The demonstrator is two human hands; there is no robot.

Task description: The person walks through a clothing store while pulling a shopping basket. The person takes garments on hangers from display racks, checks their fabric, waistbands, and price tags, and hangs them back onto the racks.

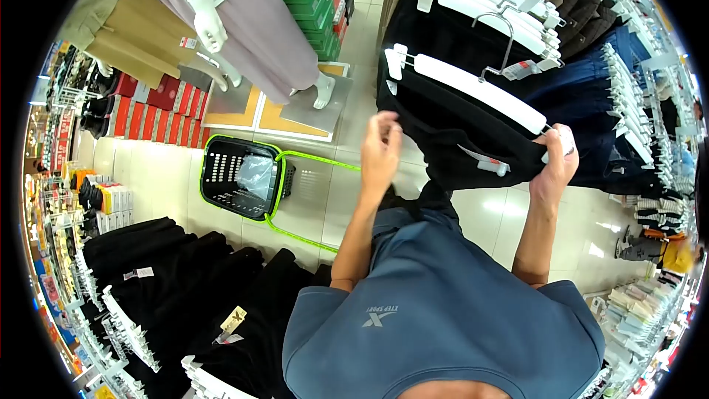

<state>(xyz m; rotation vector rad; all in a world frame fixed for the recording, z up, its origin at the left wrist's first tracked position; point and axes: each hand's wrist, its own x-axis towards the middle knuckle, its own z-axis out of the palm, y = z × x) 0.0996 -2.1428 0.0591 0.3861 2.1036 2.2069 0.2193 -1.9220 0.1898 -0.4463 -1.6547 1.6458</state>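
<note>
My right hand (555,166) is closed around the right clip end of a white trouser hanger (480,92). A black garment, seemingly trousers (473,140), hangs from the hanger's clips, with a white tag (493,165) at its waist. My left hand (382,146) is beside the garment's left edge. Its fingers are loosely bent and partly apart, and nothing shows in them. Just beyond the hanger is a rack of black trousers (428,29) on more white hangers.
A black shopping basket (240,203) with a green rim and a clear plastic bag stands on the floor to the left. Mannequins (210,29) stand behind it, near green shoe boxes (303,11). More black clothing (162,281) hangs at lower left. Jeans (576,100) hang at right.
</note>
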